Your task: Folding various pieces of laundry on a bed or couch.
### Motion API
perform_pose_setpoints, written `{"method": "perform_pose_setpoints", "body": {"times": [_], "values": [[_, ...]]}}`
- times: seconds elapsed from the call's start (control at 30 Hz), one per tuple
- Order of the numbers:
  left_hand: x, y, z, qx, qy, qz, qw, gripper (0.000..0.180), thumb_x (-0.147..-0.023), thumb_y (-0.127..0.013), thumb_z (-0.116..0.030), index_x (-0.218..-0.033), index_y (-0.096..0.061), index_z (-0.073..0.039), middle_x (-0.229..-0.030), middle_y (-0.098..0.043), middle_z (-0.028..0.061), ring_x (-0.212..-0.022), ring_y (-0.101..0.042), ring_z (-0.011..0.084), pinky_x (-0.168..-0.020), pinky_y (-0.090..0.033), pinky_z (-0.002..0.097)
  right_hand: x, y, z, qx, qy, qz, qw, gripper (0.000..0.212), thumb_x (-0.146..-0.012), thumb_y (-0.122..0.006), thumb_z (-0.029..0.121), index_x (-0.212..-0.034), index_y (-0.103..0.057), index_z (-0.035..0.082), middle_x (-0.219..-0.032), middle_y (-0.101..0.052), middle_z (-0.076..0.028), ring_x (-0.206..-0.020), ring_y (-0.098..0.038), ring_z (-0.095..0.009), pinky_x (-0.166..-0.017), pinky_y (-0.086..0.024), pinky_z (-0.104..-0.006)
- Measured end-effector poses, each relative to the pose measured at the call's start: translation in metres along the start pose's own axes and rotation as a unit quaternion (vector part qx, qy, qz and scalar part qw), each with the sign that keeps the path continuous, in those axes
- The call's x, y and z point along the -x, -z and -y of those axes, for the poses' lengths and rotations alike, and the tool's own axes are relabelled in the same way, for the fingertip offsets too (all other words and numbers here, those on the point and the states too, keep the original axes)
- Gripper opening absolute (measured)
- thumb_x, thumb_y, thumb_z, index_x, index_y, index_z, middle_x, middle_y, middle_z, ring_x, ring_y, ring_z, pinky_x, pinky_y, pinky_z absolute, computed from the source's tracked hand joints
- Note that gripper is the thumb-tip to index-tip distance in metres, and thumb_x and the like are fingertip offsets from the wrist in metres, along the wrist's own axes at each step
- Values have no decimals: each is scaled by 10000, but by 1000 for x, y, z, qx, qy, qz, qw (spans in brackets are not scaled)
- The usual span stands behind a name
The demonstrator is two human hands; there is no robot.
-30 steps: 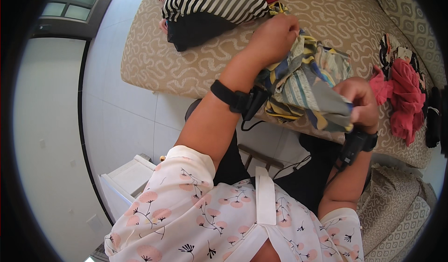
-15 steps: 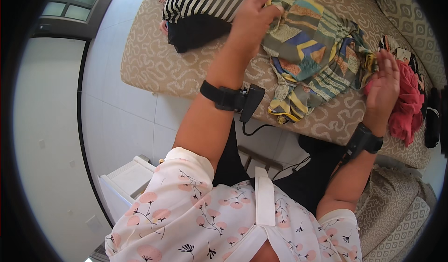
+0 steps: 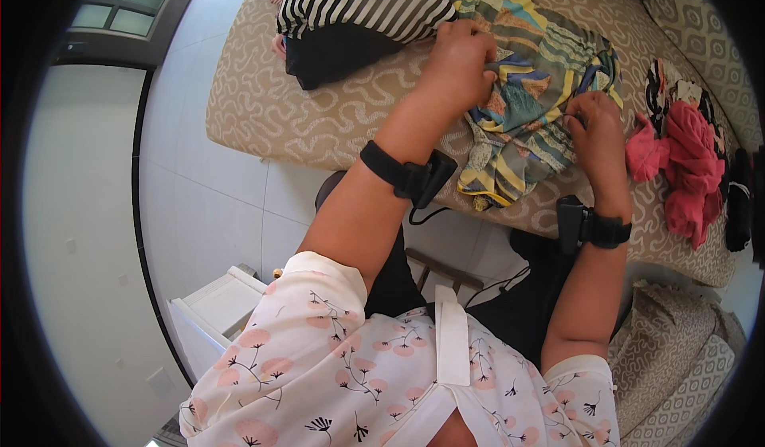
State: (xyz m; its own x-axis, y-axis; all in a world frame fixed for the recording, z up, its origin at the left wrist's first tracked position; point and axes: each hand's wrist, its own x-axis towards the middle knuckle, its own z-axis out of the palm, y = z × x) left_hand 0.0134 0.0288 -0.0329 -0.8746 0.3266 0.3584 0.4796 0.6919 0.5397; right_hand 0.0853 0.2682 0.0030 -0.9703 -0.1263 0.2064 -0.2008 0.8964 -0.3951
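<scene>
A multicoloured patterned garment [image 3: 530, 124] in grey, yellow, blue and orange lies partly bunched on the cushioned seat [image 3: 239, 104]. My left hand [image 3: 460, 63] rests over its left edge, fingers bent and thumb apart, with no fabric visibly gripped. At its right edge my right hand [image 3: 599, 132] has its fingers curled in on the cloth; the fingertips are partly hidden. Just beyond my left hand lies a black-and-white striped cloth bundle [image 3: 358, 5] above a black cloth [image 3: 339, 52].
Pink cloth [image 3: 692, 156] and a dark printed cloth [image 3: 660, 88] lie to the right, beside a black rolled item [image 3: 739, 200]. Patterned cushions [image 3: 701, 33] stand at the back right. A white box-like piece [image 3: 219, 303] stands on the tiled floor at lower left.
My left hand has come nearer and slightly right. My right hand has moved left, off the pink cloth to the garment, whose right end now lies drawn in toward its middle.
</scene>
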Motion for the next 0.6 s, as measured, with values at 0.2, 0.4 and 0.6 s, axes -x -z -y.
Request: {"method": "perform_pose_setpoints", "body": {"times": [0.2, 0.4, 0.6], "values": [[-5, 9, -7, -45, 128, -16, 991, 380, -659, -844, -205, -917, -599, -70, -1024, -623, 173, -984, -593, 379, -824, -490, 426, -4, 3, -6, -118, -79, -42, 989, 69, -825, -663, 59, -890, -645, 46, -933, -663, -102, -843, -627, -267, -782, -476, -326], [-3, 9, -1, -57, 119, 86, 988, 363, -786, -751, -338, -927, -587, -46, -853, -655, 169, -851, -644, 364, -724, -499, 434, -6, 17, -9, -443, -126, -218, 860, 105, -949, -612, 156, -986, -623, 59, -923, -616, 26, -828, -544, -37, -751, -441, -203], [-19, 34, -10, 516, 176, 88, 834, 319, -950, -561, -304, -1103, -599, -27, -1046, -678, 123, -993, -653, 308, -831, -519, 467, 1, 38, -14, -658, -42, -255, 708, 131, -972, -501, 47, -1093, -546, 23, -975, -623, -43, -932, -619, -141, -843, -486, -279]]}}
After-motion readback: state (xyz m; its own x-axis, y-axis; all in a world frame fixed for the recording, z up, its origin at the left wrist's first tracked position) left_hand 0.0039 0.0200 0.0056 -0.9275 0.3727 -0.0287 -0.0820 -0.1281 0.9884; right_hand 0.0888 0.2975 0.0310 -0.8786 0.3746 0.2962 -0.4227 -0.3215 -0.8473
